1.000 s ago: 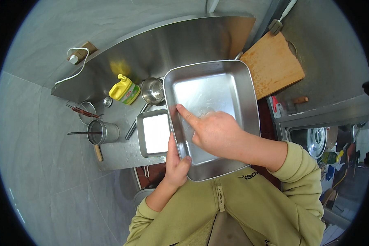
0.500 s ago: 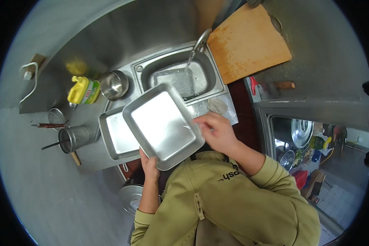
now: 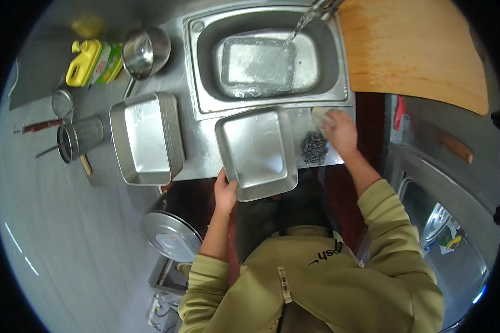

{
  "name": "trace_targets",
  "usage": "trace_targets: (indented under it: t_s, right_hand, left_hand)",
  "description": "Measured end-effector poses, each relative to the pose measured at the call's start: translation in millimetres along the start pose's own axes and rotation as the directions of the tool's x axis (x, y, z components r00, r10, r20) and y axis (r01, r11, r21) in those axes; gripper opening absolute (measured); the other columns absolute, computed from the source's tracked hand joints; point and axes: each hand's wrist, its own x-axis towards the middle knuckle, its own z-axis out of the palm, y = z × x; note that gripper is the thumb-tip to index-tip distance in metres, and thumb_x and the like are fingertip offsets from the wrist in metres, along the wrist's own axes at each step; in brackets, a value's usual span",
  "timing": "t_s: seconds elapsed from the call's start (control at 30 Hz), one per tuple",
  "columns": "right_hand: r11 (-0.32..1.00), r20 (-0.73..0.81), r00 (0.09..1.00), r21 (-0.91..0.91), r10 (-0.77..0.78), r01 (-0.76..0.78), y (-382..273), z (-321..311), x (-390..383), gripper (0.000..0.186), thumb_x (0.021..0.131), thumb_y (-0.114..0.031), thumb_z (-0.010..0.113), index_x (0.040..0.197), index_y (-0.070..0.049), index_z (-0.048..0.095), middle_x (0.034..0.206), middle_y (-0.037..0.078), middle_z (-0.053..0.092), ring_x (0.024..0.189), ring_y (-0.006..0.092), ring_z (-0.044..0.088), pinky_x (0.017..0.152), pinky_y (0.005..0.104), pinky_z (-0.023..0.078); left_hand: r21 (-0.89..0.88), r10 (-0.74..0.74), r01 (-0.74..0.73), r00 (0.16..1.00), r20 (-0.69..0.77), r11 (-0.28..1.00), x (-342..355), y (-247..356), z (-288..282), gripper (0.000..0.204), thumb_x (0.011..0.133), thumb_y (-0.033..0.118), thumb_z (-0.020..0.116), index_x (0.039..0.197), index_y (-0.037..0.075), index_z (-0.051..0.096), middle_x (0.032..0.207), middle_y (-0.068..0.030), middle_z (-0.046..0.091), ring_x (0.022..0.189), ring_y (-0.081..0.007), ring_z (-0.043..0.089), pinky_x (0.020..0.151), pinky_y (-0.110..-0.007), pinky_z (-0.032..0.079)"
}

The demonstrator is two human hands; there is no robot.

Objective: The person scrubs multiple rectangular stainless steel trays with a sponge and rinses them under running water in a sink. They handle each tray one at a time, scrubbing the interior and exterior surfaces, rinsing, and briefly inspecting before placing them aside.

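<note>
A rectangular stainless steel pan (image 3: 256, 151) rests partly on the counter's front edge, tilted toward me. My left hand (image 3: 225, 194) grips it by the near left corner, thumb over the rim. To the right of the pan, my right hand (image 3: 341, 133) has its fingers closed on a beige cloth (image 3: 320, 115) by the sink's front rim. Just beside that hand lies a dark steel wool scourer (image 3: 314, 147). Left of the held pan sit more steel pans (image 3: 144, 141), nested together. Another rectangular pan (image 3: 258, 64) lies in the water in the sink (image 3: 201, 102).
Water runs from the tap (image 3: 319, 10) into the sink. A wooden cutting board (image 3: 411, 55) stands at the right. On the left are a steel saucepan (image 3: 144, 53), a yellow jug (image 3: 84, 62) and a metal strainer cup (image 3: 83, 139). A lidded pot (image 3: 172, 236) stands below the counter.
My right hand has left the pan's right edge and moved to the cloth. The held pan is lower and farther right, away from the nested pans. The scourer now shows.
</note>
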Motion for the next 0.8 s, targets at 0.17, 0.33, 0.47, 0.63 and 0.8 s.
trace_targets:
  t_s: [0.17, 0.33, 0.47, 0.63, 0.8]
  right_hand:
    - [0.867, -0.203, 0.978, 0.493, 0.038, 0.069, -37, -49, 3, 0.022, 0.084, 0.003, 0.065, 0.105, -0.002, 0.064, 0.103, 0.011, 0.058, 0.088, 0.0208, 0.064, 0.065, 0.0284, 0.054]
    - [0.921, -0.114, 0.932, 0.152, -0.343, 0.357, -140, -27, -25, 0.037, 0.074, -0.004, 0.067, 0.11, -0.013, 0.069, 0.094, 0.01, 0.057, 0.085, 0.0286, 0.061, 0.072, 0.0388, 0.051]
    - [0.893, 0.072, 0.896, -0.08, -0.438, 0.443, -188, 63, -32, 0.038, 0.079, -0.015, 0.064, 0.117, -0.012, 0.066, 0.106, 0.008, 0.058, 0.099, 0.0244, 0.058, 0.081, 0.0358, 0.048]
    - [0.838, 0.165, 0.833, -0.06, -0.527, 0.542, -192, 99, -63, 0.049, 0.083, -0.019, 0.059, 0.13, -0.006, 0.056, 0.121, 0.009, 0.058, 0.106, 0.027, 0.055, 0.084, 0.0414, 0.045]
    - [0.816, 0.048, 0.842, -0.224, -0.537, 0.533, -199, 88, -38, 0.051, 0.083, -0.017, 0.055, 0.132, -0.002, 0.054, 0.113, 0.008, 0.056, 0.099, 0.0252, 0.054, 0.082, 0.0373, 0.045]
  left_hand:
    - [0.055, 0.05, -0.046, 0.995, -0.085, 0.997, 0, 4, 17, 0.039, 0.085, 0.003, 0.054, 0.123, -0.003, 0.057, 0.109, -0.0129, 0.065, 0.099, -0.0193, 0.061, 0.088, -0.032, 0.048]
    - [0.398, 0.246, -0.185, 0.963, -0.109, 0.899, 22, 7, 12, 0.039, 0.084, 0.008, 0.062, 0.123, -0.001, 0.058, 0.107, -0.016, 0.065, 0.092, -0.0231, 0.063, 0.083, -0.033, 0.051]
    - [0.196, 0.2, -0.187, 0.979, -0.045, 0.963, 56, 22, 6, 0.046, 0.083, 0.005, 0.063, 0.128, 0.0, 0.054, 0.104, -0.0133, 0.065, 0.09, -0.0207, 0.063, 0.083, -0.032, 0.05]
    - [0.394, 0.253, -0.223, 0.967, -0.024, 0.892, 58, 40, 10, 0.044, 0.084, 0.001, 0.058, 0.128, 0.0, 0.054, 0.109, -0.0187, 0.063, 0.098, -0.0317, 0.063, 0.089, -0.039, 0.05]
    - [0.543, 0.346, -0.264, 0.937, -0.052, 0.797, 53, 43, 20, 0.043, 0.083, -0.005, 0.056, 0.126, -0.002, 0.053, 0.114, -0.0237, 0.059, 0.108, -0.0401, 0.058, 0.094, -0.044, 0.047]
